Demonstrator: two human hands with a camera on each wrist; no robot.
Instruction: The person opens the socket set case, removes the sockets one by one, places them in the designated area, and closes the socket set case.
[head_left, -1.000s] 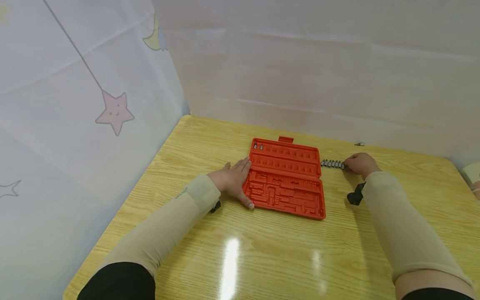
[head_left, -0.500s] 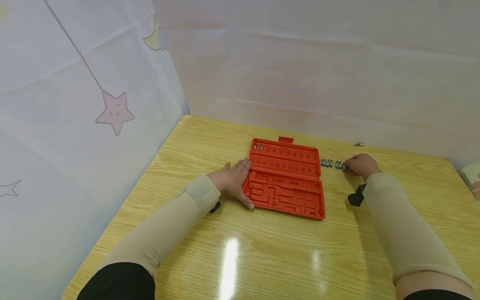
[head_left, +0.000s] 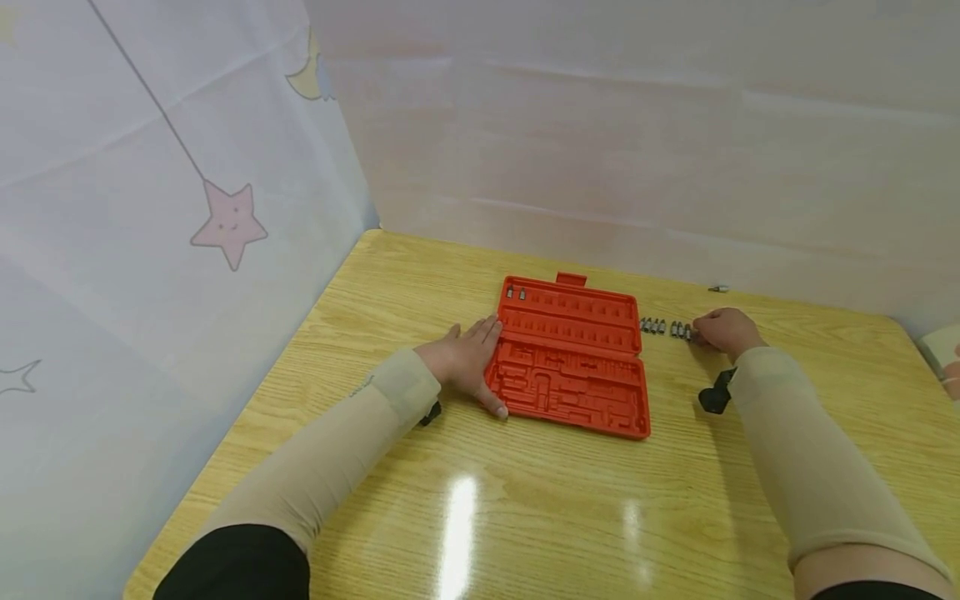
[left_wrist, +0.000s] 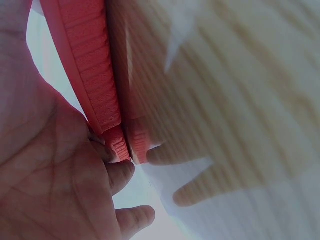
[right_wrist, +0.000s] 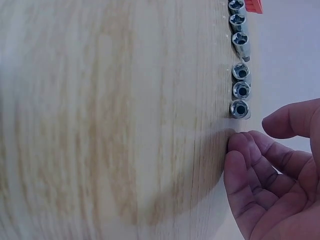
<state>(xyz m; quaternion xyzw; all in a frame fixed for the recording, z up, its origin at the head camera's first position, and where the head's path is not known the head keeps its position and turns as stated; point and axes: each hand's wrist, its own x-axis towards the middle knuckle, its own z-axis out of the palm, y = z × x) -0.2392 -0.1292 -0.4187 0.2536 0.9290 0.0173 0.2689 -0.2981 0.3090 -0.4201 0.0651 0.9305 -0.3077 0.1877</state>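
An opened red tool case point(head_left: 573, 357) lies flat on the table, its moulded slots facing up. My left hand point(head_left: 467, 358) rests along its left edge with straight fingers, thumb at the near corner; the left wrist view shows the palm beside the red case wall point(left_wrist: 90, 65). Right of the case stretches a row of metal bit sockets point(head_left: 681, 331), split by a gap into two groups. Just past the row's right end is my right hand point(head_left: 727, 332). In the right wrist view its fingers curl loosely near the last bit socket point(right_wrist: 240, 109), thumb apart, holding nothing visible.
Two bit sockets point(head_left: 516, 292) stand in the case's far left slots. One more loose bit socket point(head_left: 718, 288) lies near the table's back edge. Fabric walls point(head_left: 600, 150) border the wooden table point(head_left: 390, 517) behind and on the left.
The row of bit sockets, continuous a second ago, now has a gap in its middle. My right hand has shifted slightly right, off the row's end. The left hand stays put.
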